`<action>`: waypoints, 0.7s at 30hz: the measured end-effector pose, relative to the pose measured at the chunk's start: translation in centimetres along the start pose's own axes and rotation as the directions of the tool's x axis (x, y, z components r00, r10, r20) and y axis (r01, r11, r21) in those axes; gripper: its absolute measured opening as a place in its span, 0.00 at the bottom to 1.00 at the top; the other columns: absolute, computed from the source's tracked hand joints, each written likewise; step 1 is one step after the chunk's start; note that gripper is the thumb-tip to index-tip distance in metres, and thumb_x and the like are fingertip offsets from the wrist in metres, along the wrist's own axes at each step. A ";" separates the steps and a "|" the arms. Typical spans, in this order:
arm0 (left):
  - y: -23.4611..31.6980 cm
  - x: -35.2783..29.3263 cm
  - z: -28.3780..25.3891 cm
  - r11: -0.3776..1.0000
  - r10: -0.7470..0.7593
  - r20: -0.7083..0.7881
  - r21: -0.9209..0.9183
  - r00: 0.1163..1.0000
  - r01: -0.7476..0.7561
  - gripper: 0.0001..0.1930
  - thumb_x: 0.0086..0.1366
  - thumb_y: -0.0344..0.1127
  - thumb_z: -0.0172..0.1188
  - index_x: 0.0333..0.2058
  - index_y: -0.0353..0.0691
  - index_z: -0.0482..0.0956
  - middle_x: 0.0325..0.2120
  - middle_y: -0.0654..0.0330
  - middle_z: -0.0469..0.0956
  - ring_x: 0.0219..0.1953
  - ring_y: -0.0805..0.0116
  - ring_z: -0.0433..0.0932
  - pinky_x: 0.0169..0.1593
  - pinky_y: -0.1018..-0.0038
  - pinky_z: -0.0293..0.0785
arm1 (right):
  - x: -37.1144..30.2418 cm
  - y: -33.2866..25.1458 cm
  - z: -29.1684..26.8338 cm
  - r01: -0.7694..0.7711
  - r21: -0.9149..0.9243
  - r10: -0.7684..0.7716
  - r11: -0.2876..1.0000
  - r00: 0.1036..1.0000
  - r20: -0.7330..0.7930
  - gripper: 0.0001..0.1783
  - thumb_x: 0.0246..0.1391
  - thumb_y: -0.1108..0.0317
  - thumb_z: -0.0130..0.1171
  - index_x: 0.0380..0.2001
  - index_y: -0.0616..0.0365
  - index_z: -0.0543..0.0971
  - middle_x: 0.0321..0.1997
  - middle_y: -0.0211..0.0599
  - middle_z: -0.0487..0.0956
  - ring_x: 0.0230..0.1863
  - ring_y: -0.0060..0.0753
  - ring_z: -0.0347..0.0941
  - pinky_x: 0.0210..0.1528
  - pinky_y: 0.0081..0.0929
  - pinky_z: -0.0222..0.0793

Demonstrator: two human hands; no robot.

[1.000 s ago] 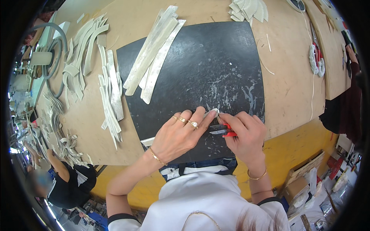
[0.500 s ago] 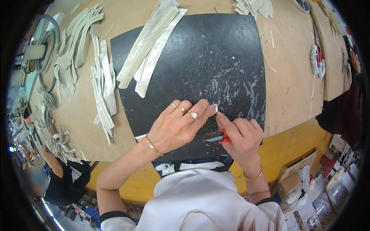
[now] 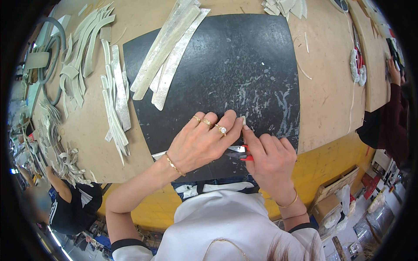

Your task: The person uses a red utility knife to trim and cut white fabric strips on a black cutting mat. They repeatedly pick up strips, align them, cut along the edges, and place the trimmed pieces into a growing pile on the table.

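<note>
strips (image 3: 167, 56) already cut lie at 11 o'clock on the black mat (image 3: 261, 56), while my left hand (image 3: 202, 143) presses a small pale piece (image 3: 243, 120) flat and my right hand (image 3: 270, 158) grips red-handled scissors (image 3: 244, 153), trimming unfinished.

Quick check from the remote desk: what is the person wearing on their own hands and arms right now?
Both hands are bare, no gloves. The left hand carries three gold rings, one set with a clear stone, and a thin gold bracelet at the wrist. The right hand shows no rings, with a thin gold bangle on its wrist. The forearms are bare; short white sleeves with dark cuffs end near the elbows.
</note>
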State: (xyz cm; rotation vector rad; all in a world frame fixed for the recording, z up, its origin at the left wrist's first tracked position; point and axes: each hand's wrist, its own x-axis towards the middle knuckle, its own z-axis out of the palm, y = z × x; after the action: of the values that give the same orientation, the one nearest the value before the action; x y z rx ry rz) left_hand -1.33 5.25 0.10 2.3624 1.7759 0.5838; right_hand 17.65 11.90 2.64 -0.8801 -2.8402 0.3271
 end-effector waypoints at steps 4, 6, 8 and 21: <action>-0.7 0.1 -0.7 0.999 0.011 0.091 -0.044 0.996 -0.007 0.24 0.55 0.30 0.57 0.53 0.47 0.79 0.43 0.62 0.73 0.34 0.67 0.71 0.38 0.72 0.70 | -0.1 -1.3 -0.3 -0.011 -0.046 0.016 0.999 0.994 0.107 0.28 0.37 0.69 0.66 0.48 0.59 0.81 0.22 0.25 0.66 0.23 0.24 0.66 0.27 0.25 0.57; -0.9 0.2 -1.0 1.000 0.004 0.132 -0.005 0.991 -0.003 0.22 0.57 0.32 0.58 0.52 0.50 0.79 0.44 0.63 0.72 0.35 0.67 0.70 0.39 0.72 0.69 | 0.0 -1.7 -0.1 -0.025 -0.045 0.030 0.999 0.991 0.127 0.30 0.36 0.69 0.67 0.49 0.60 0.81 0.23 0.26 0.67 0.23 0.25 0.68 0.27 0.25 0.58; -1.0 0.3 -1.2 0.999 -0.020 0.157 0.047 0.987 0.013 0.20 0.58 0.36 0.59 0.51 0.52 0.78 0.47 0.65 0.71 0.38 0.68 0.70 0.40 0.72 0.69 | 0.1 -1.9 0.1 -0.029 -0.050 0.035 0.998 0.992 0.122 0.30 0.36 0.69 0.67 0.49 0.61 0.80 0.22 0.26 0.67 0.23 0.25 0.69 0.27 0.25 0.58; -0.8 -0.7 -2.7 0.957 -0.169 0.009 0.241 0.986 0.162 0.20 0.62 0.42 0.61 0.54 0.54 0.78 0.46 0.58 0.74 0.46 0.62 0.74 0.43 0.67 0.71 | -3.0 -1.5 -4.0 -0.490 0.291 0.454 0.822 0.872 0.185 0.21 0.54 0.62 0.64 0.50 0.57 0.81 0.21 0.44 0.78 0.23 0.47 0.76 0.27 0.35 0.68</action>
State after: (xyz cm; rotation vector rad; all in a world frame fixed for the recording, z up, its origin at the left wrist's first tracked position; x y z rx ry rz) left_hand -3.20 4.42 2.14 2.3188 2.1117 0.3253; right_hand 20.11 9.65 6.63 -1.5160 -2.4943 0.9055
